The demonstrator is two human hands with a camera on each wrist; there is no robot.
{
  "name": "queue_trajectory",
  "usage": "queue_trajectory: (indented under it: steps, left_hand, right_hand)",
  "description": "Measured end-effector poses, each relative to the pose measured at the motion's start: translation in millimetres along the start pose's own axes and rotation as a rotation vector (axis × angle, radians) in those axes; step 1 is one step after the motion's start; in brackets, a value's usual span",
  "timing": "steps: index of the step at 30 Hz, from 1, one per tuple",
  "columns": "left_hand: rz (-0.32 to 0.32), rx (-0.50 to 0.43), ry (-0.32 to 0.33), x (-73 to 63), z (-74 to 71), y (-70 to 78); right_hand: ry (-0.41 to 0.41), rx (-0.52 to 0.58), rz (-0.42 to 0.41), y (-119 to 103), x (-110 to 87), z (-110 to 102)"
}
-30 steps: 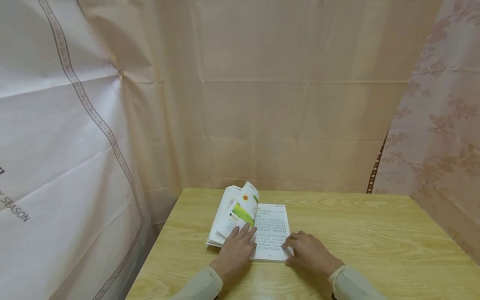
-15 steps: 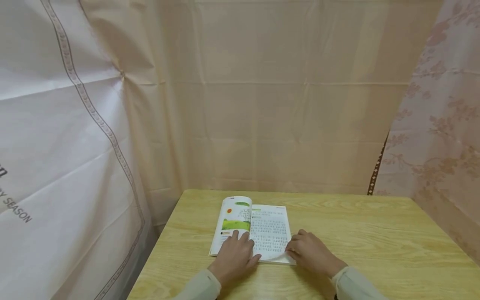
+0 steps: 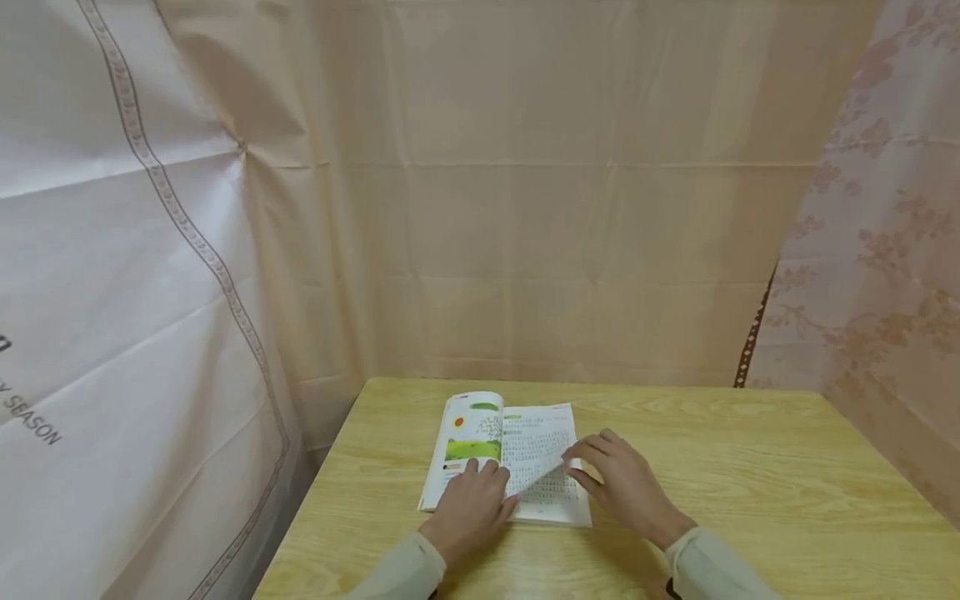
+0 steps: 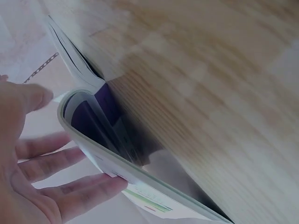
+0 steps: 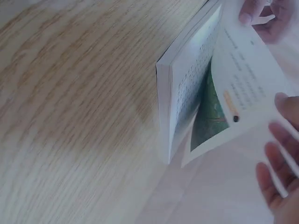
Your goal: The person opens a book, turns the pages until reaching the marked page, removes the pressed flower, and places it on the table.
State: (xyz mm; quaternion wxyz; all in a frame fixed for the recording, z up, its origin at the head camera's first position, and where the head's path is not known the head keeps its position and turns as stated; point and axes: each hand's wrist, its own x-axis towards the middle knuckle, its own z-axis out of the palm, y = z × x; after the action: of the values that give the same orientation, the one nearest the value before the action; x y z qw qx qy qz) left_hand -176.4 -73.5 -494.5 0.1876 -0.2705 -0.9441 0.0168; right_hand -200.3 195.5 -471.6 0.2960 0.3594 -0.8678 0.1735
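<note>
An open book (image 3: 472, 425) lies on the wooden table, its left page printed with a green hill and a red sun. My left hand (image 3: 468, 504) rests across the lower left page near the spine, fingers extended; in the left wrist view its fingertips touch the curved page (image 4: 149, 186). At the book's right side, my right hand (image 3: 626, 483) pinches the edge of a raised page (image 3: 536, 454) between thumb and fingers. The right wrist view shows this page (image 5: 245, 74) bent up from the stack, with a printed page (image 5: 191, 74) beneath it.
The wooden table (image 3: 720, 450) extends on both sides of the book. A beige cloth (image 3: 562, 208) hangs behind it, with a pale printed cloth (image 3: 135, 333) at left and a floral one (image 3: 885, 250) at right.
The picture page has settled flat on the left side under my left hand. My right hand has risen from the lower right corner, lifting a page's edge up and leftward.
</note>
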Motion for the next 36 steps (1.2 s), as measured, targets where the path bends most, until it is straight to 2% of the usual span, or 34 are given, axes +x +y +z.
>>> queue_trajectory:
  steps: [1, 3, 7, 9, 11, 14, 16, 19, 21, 26, 30, 33, 36]
  left_hand:
    - [-0.01, -0.006, 0.018, 0.8, 0.4, -0.6]
    - [-0.034, -0.014, 0.048, 1.5, 2.3, -2.2]
    - [-0.048, -0.047, 0.114, 0.7, 4.2, -5.7]
    - [-0.043, -0.09, 0.132, 0.2, 4.0, -7.1]
    - [-0.044, -0.157, 0.139, 0.4, 3.7, -8.5]
    - [-0.03, -0.198, 0.145, 0.8, 4.3, -11.0]
    - [-0.003, -0.184, 0.162, 0.3, 5.1, -13.0]
    - [0.035, -0.097, 0.214, -0.8, 6.3, -15.1]
    - [0.039, -0.047, 0.218, -1.3, 6.4, -15.3]
    - [0.019, 0.111, 0.168, -0.3, 6.5, -13.1]
    - [0.011, 0.219, 0.147, -0.3, 6.4, -12.0]
    - [0.012, 0.235, 0.15, -0.8, 5.9, -11.3]
    - [0.004, 0.211, 0.143, -1.7, 5.7, -9.7]
  right_hand:
    - [-0.01, -0.001, 0.022, 0.1, 0.1, -0.6]
    - [-0.084, -0.003, 0.074, -0.3, -1.2, -1.1]
    - [-0.309, -0.014, 0.123, -0.6, -9.9, 4.0]
    - [-0.399, -0.003, 0.131, -1.4, -16.0, 7.5]
    - [-0.451, 0.014, 0.14, -1.8, -21.8, 11.1]
    - [-0.472, 0.044, 0.136, -2.4, -26.1, 12.0]
    - [-0.473, 0.054, 0.13, -2.1, -26.0, 11.9]
    - [-0.476, 0.056, 0.128, -1.5, -23.4, 11.0]
    - [-0.489, 0.059, 0.136, -1.2, -22.0, 10.3]
    - [-0.513, 0.047, 0.153, -0.8, -20.6, 10.4]
    - [-0.492, 0.035, 0.13, -0.6, -21.0, 11.9]
    - [-0.471, 0.031, 0.112, -0.8, -21.3, 12.7]
    - [-0.47, 0.035, 0.113, -0.7, -21.3, 13.1]
